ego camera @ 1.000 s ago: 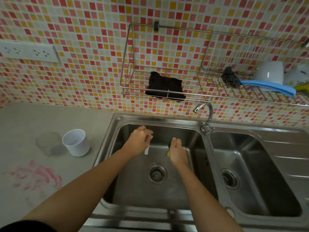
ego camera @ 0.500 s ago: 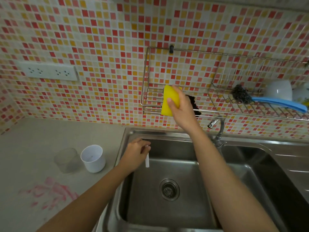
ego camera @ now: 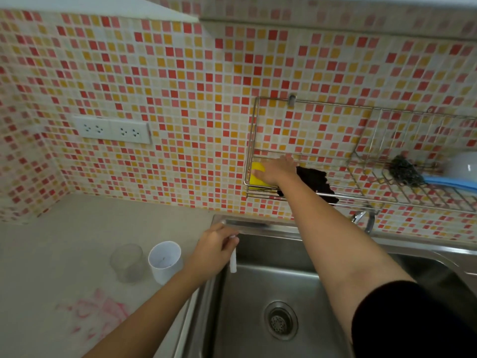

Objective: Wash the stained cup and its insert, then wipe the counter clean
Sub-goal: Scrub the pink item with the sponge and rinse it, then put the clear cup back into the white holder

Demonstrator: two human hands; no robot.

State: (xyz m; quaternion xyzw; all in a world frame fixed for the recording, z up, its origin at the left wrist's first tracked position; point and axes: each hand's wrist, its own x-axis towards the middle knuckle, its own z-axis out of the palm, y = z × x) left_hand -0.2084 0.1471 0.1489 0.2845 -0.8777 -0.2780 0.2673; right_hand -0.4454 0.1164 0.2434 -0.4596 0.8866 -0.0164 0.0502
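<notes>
A white cup (ego camera: pixel 165 262) stands upright on the grey counter (ego camera: pixel 64 254) left of the sink, with a clear glass-like insert (ego camera: pixel 127 262) beside it. Pink stains (ego camera: pixel 95 313) smear the counter in front of them. My left hand (ego camera: pixel 215 250) hovers over the sink's left rim, shut on a small white stick-like piece (ego camera: pixel 233 262) that hangs down. My right hand (ego camera: pixel 275 169) reaches into the wire wall rack (ego camera: pixel 361 197) and rests on a yellow sponge (ego camera: pixel 256 174) at its left end.
A black cloth (ego camera: pixel 315 183) lies in the rack beside the sponge. Farther right sit a dark scrubber (ego camera: pixel 405 169), a blue handle (ego camera: pixel 449 183) and a white bowl (ego camera: pixel 462 166). The steel sink (ego camera: pixel 258 319) with drain (ego camera: pixel 280 322) lies below; the tap (ego camera: pixel 366 220) is behind it. A wall socket (ego camera: pixel 111 129) is at left.
My right hand lifted the yellow sponge out of the sink and carried it up into the left end of the wall rack. My left hand stayed near the sink's left side with the white piece.
</notes>
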